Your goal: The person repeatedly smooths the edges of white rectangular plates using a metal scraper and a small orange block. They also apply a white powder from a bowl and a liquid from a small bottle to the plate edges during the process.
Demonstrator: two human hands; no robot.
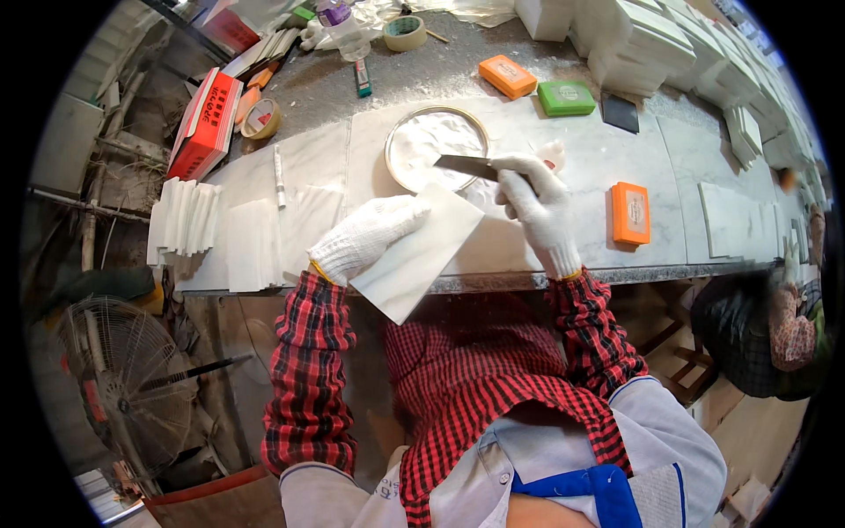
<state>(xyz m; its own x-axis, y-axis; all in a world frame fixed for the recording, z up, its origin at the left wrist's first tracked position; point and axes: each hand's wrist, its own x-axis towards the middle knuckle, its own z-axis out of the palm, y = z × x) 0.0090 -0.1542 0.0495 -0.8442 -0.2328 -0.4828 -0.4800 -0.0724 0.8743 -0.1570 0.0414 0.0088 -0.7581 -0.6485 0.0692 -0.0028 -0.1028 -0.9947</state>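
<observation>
My left hand (365, 236), in a white knit glove, grips a pale square marble tile (418, 255) by its left edge, tilted over the bench's front edge. My right hand (539, 209), also gloved, holds a putty knife (466, 165) whose dark blade reaches left over a round metal dish of white paste (433, 143). The dish sits on the marble bench top (669, 176) just beyond the tile. Red plaid sleeves cover both forearms.
Orange blocks (630, 213) (508, 76) and a green block (566, 98) lie on the bench. White tile stacks stand at left (185, 216) and back right (651, 44). A red box (206, 121), tape rolls (405, 33), a floor fan (123, 378) and another person (788, 326) at right are nearby.
</observation>
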